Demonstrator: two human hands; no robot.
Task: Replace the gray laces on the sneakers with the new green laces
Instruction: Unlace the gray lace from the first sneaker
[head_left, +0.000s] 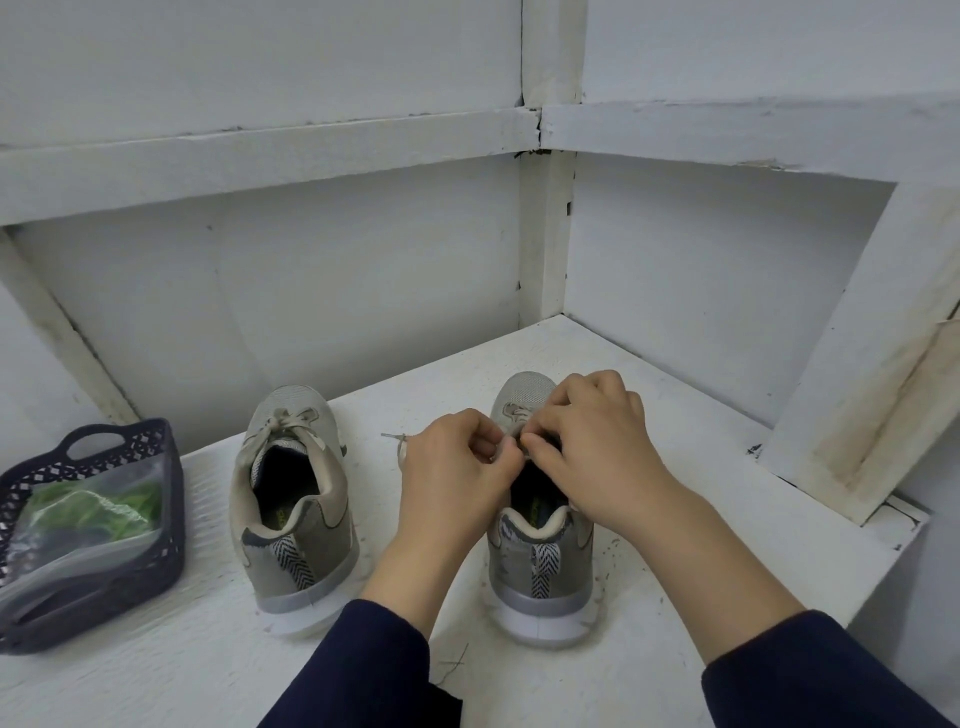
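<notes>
Gray is the lace (400, 448) pinched between the curled fingertips of both hands, low in the middle of the frame. The left hand (457, 467) and the right hand (592, 447) meet, knuckles almost touching, over the throat of a gray sneaker (540, 566) whose heel faces the camera. One loose end of the lace sticks out just left of the left hand.

To the right of this sneaker the bare white tabletop (701, 499) runs to the table's edge at the right of the frame. A strip of bare top also lies between it and the second sneaker (296, 509), left of centre, heel toward the camera, laced up and tied in a bow (291, 422).

Well apart, at the lower left edge, a dark plastic basket (175, 519) holds a clear bag (78, 561) with the green laces (104, 506) inside. White panelled walls (311, 312) with framing strips close the corner behind, across the upper half.
</notes>
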